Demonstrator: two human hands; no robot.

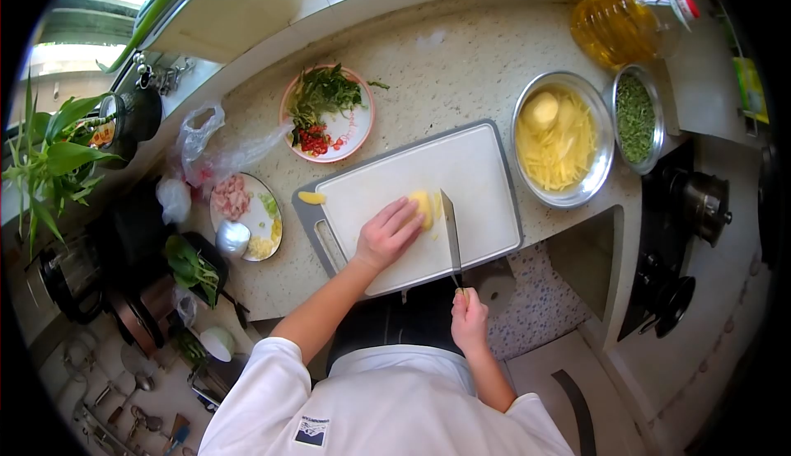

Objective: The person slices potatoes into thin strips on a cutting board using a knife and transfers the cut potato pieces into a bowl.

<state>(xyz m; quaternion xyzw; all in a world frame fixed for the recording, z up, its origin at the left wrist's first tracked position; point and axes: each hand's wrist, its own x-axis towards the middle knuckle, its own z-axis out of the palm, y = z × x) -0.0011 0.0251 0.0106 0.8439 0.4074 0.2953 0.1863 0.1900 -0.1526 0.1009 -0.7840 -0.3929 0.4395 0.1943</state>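
Left hand (pixel 387 235) holds a yellow potato piece (pixel 424 204) on a cutting board (pixel 482 176); right hand (pixel 470 318) grips a knife (pixel 452 233) by its handle, blade just right of the left grip

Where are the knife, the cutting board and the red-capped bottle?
Knife (pixel 452 232): head view, middle of the blade.
Cutting board (pixel 484 184): head view, bare white surface.
Red-capped bottle (pixel 610 29): head view, side of the yellow body.

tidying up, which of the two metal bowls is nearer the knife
The larger metal bowl, holding yellow strips; the smaller metal bowl, filled with green pieces, sits beyond it, farther from the knife.
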